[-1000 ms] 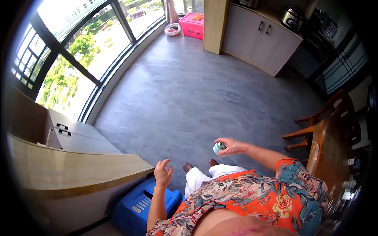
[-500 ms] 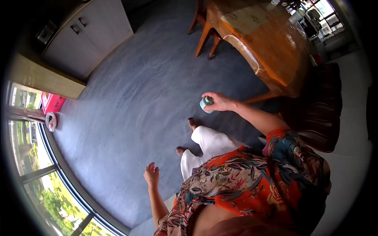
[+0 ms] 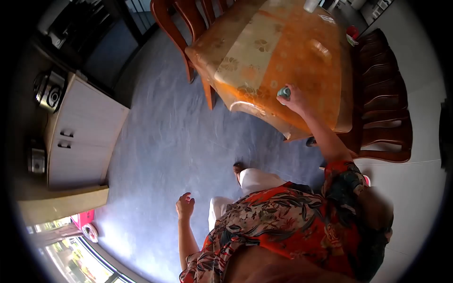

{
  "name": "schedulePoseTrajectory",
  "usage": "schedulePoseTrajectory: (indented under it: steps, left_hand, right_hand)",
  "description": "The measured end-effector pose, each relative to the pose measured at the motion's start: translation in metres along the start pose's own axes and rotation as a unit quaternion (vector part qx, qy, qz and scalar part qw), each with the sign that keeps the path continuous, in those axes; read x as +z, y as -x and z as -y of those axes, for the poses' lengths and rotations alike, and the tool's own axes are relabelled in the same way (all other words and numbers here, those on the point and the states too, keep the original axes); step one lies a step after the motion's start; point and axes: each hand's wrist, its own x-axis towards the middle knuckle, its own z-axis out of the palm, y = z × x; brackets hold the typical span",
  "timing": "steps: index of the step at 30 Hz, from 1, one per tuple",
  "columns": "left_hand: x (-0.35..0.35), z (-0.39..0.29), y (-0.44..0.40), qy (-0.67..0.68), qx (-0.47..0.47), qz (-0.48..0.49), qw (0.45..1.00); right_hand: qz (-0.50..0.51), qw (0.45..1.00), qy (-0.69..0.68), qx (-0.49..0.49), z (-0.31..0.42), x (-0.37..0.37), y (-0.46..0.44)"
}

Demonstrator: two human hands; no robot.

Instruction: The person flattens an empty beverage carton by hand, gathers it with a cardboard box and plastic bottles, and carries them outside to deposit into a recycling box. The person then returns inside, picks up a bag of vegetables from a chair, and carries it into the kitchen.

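Note:
In the head view, my right hand [image 3: 296, 100] grips a small pale-green round container [image 3: 284, 93], fingers and thumb around its sides. The container is over the near part of the dining table [image 3: 302, 70], which has an orange and cream patterned cover. I cannot tell whether it touches the table. My left hand [image 3: 185, 205] hangs over the floor at my left, fingers loosely curled and holding nothing.
A wooden chair [image 3: 188, 28] stands at the table's left, and dark slatted chairs [image 3: 384, 118] line its right. At left is a pale cabinet [image 3: 85, 137] with a metal appliance [image 3: 51, 92] beside it. A pink box [image 3: 84, 218] sits near the windows.
My view has turned right, toward the table. My right hand has carried the container from above the floor to over the tabletop. My left hand remains low at my side.

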Motion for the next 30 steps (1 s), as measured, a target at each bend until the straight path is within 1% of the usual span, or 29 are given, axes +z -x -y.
schedulePoseTrajectory:
  steps: [1,4,5,8,10,12,13,14,15,17,18,19,20,21,23,25,28,29,30]
  left_hand:
    - [0.000,-0.004,0.006,-0.016,0.025,-0.010,1.000]
    - [0.018,0.023,0.018,0.020,-0.014,-0.005,1.000]
    - [0.023,0.034,0.021,0.000,-0.020,-0.007,1.000]
    - [0.027,0.069,0.019,-0.049,-0.036,-0.014,0.998]
    - [0.045,0.095,0.048,-0.045,-0.078,-0.004,0.996]
    - [0.057,0.118,0.046,-0.068,-0.060,0.004,0.996]
    - [0.064,0.130,0.040,-0.080,-0.050,0.009,0.995]
    - [0.073,0.144,0.026,-0.061,-0.064,0.004,0.996]
    - [0.066,0.137,0.021,-0.048,-0.077,-0.001,0.996]
    - [0.036,0.129,0.013,-0.098,-0.056,-0.017,0.993]
    - [0.025,0.132,0.005,-0.094,-0.044,-0.031,0.994]
    - [0.020,0.139,-0.005,-0.079,-0.045,-0.048,0.995]
    - [0.016,0.131,-0.008,-0.083,-0.023,-0.062,0.994]
    - [0.008,0.120,-0.023,-0.072,0.022,-0.094,0.993]
    - [-0.003,0.080,-0.050,-0.052,0.045,-0.088,0.994]
    - [-0.014,0.051,-0.069,0.007,0.095,-0.093,0.991]
    - [-0.016,0.018,-0.083,0.059,0.102,-0.100,0.988]
    - [-0.011,0.016,-0.083,0.050,0.117,-0.070,0.989]
    - [0.001,0.018,-0.081,0.026,0.099,-0.055,0.993]
  right_hand:
    - [0.005,1.000,0.024,0.008,-0.003,-0.002,0.011]
    - [0.016,0.998,0.058,0.014,-0.004,-0.005,0.043]
    - [0.019,0.998,0.063,0.014,-0.005,-0.002,0.051]
    - [-0.032,0.998,0.023,-0.050,-0.028,0.025,0.064]
    - [0.119,0.991,0.045,0.036,-0.012,-0.012,0.083]
    - [0.033,0.995,0.086,0.037,-0.062,-0.018,0.080]
    - [-0.055,0.996,0.077,0.000,-0.081,-0.019,0.080]
    - [-0.113,0.988,0.104,-0.018,-0.101,-0.018,0.076]
    - [-0.171,0.976,0.128,-0.036,-0.110,-0.015,0.072]
    - [-0.147,0.985,0.062,-0.069,-0.099,-0.001,0.076]
    - [-0.134,0.987,0.031,-0.083,-0.089,0.002,0.077]
    - [-0.092,0.995,-0.001,-0.043,-0.061,0.003,0.077]
    - [-0.074,0.995,-0.014,-0.064,-0.049,0.004,0.076]
    - [-0.068,0.994,-0.036,-0.075,-0.044,0.008,0.078]
    - [-0.058,0.994,-0.048,-0.075,-0.044,0.006,0.087]
    - [-0.048,0.996,-0.039,-0.065,-0.044,0.004,0.090]
    - [-0.064,0.994,-0.044,-0.075,-0.050,0.000,0.079]
    - [-0.070,0.994,-0.036,-0.077,-0.052,-0.003,0.077]
    - [-0.076,0.994,-0.028,-0.079,-0.054,-0.005,0.075]
